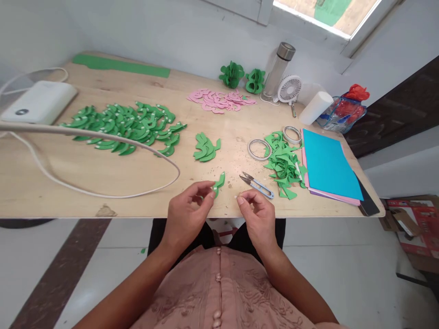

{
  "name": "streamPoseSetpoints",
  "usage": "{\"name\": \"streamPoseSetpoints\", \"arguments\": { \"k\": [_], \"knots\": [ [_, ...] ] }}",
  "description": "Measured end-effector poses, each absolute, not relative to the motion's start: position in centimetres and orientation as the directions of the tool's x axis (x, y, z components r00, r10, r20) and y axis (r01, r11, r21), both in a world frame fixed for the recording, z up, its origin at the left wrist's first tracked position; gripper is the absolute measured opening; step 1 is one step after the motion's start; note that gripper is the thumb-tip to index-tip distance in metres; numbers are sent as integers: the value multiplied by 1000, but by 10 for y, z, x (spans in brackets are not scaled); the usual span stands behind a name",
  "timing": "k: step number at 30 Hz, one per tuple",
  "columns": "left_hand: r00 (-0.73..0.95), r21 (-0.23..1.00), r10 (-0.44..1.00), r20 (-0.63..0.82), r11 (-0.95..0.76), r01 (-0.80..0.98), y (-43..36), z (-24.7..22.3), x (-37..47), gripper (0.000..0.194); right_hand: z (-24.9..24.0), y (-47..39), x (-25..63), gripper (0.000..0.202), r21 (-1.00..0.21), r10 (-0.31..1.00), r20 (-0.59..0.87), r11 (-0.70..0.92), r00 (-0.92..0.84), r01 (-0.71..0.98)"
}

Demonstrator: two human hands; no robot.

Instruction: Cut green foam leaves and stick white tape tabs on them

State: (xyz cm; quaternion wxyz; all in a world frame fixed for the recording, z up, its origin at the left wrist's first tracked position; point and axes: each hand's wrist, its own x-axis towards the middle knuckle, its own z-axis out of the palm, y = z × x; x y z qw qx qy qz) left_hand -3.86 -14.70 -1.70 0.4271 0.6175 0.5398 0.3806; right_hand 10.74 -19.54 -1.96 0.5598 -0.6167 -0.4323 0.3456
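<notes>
With our left hand [190,209] we are pinching a curved green paper cutout [220,180] left of the blue-handled thread snips [261,188]. With our right hand [256,212], just nearer us than the snips, we are pinching a white scrap [236,197] too tiny to identify. Beyond the snips, a ring-shaped tape roll [259,158] is lying flat; right of them, jagged green offcuts [283,163] are heaping up. Farther left of them, curved green pieces [130,125] are overlapping on wood-grained tabletop [229,132].

Bright, soft light; window [331,14] glaring; edges warped.
</notes>
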Motion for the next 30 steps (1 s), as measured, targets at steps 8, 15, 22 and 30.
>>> {"name": "streamPoseSetpoints", "arguments": {
  "k": [8,15,22,30],
  "knots": [
    [483,346,853,197,-521,780,-115,-28,-31,24,-27,-201,114,9,-995,889,-88,-60,449,-76],
    [411,291,890,196,-453,843,-108,-37,-28,19,-26,-198,116,11,-994,878,-105,-74,467,-84],
    [232,545,917,325,-382,746,-128,-40,-30,13,-27,-182,103,31,-992,869,-94,-43,486,-115],
    [171,670,905,388,-405,622,-157,-31,-22,12,-30,-170,88,67,-989,891,-56,12,451,-147]
  ]
}}
